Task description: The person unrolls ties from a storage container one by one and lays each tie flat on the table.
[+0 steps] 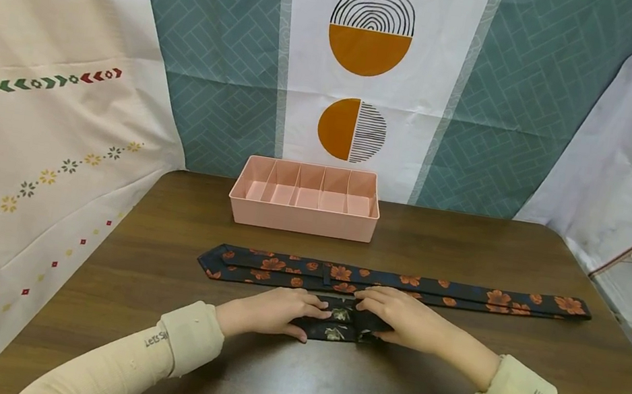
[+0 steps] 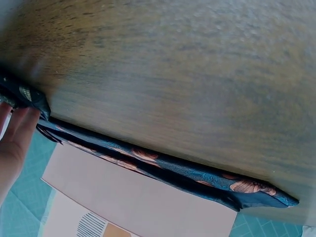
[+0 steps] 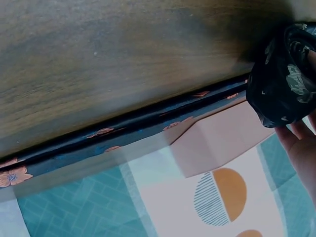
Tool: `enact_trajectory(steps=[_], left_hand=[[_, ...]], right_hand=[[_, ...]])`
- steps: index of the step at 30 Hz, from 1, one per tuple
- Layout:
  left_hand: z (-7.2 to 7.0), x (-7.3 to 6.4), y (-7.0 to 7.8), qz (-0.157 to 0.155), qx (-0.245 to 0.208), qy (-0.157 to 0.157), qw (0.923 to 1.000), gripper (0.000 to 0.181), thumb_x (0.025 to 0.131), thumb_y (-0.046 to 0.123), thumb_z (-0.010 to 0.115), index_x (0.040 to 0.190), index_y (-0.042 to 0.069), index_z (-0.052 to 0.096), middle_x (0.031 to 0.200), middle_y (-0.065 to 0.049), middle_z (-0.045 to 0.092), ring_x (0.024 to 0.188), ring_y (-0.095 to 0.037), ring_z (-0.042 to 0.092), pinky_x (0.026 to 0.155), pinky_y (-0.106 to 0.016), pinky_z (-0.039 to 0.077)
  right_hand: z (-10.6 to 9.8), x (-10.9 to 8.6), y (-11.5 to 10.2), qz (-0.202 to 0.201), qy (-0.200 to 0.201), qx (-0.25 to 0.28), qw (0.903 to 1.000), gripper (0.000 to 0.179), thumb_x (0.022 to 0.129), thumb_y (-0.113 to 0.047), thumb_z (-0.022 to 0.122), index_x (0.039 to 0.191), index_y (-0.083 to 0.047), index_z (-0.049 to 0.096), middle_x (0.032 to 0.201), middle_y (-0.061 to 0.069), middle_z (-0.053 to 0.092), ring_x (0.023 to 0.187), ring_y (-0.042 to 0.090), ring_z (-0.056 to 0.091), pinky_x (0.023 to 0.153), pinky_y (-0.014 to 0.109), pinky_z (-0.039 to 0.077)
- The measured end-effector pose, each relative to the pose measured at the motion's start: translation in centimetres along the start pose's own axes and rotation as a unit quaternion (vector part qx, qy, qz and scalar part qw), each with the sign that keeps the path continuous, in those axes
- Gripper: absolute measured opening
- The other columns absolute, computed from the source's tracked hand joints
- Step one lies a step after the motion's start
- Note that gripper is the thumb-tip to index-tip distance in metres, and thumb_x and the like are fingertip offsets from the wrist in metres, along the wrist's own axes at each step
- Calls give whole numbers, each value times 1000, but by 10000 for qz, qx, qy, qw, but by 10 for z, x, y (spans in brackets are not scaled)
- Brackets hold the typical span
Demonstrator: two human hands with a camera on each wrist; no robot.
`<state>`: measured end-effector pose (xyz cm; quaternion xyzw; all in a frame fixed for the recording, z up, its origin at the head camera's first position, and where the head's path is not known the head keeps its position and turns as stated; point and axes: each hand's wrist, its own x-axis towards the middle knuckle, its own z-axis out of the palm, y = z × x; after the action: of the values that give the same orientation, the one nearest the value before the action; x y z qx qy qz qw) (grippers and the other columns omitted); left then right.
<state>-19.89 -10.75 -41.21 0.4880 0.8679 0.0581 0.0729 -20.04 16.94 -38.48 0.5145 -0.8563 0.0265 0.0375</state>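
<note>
A black necktie with pale flowers [image 1: 335,334] lies crosswise in front of me, its right end wound into a roll [image 3: 279,86]. My right hand [image 1: 409,321] grips that roll, fingers over the far side and thumb at the near side. On the flat left end rest the fairly straight fingers of my left hand [image 1: 279,311], the thumb along the near edge. Just behind is a dark navy necktie with orange flowers [image 1: 275,264], folded lengthwise and stretched out left to right. Part of the roll is hidden under my right hand in the head view.
Farther back on the brown wooden table [image 1: 178,217] stands a pink box [image 1: 303,220] with several compartments. Patterned cloths hang behind the table [image 1: 226,61] and along both sides.
</note>
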Motion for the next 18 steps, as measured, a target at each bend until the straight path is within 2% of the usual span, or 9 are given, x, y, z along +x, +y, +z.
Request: enact_trajectory(steps=[6, 14, 18], left_hand=[[1, 0, -1, 23, -4, 61, 10000, 56, 86, 38, 64, 135, 14, 53, 139, -3, 52, 128, -20, 48, 103, -35, 43], [-3, -3, 1, -94, -162, -45, 9998, 55, 86, 36, 65, 135, 14, 53, 138, -2, 52, 128, -20, 48, 104, -37, 41], [-5, -6, 0, -185, -255, -120, 9994, 55, 85, 35, 67, 134, 14, 54, 138, -2, 53, 129, -21, 47, 105, -39, 40]], right_hand=[[-3, -3, 1, 177, -92, 142, 9997, 48, 76, -19, 79, 118, -9, 59, 127, 9, 59, 117, 27, 55, 92, 39, 50], [-2, -5, 4, -86, -120, -93, 9998, 57, 76, -19, 79, 126, -8, 55, 125, 8, 59, 115, 26, 55, 90, 39, 51], [-3, -6, 5, -135, 9, -188, 9997, 55, 74, -19, 80, 122, -7, 57, 123, 8, 59, 113, 25, 56, 89, 38, 51]])
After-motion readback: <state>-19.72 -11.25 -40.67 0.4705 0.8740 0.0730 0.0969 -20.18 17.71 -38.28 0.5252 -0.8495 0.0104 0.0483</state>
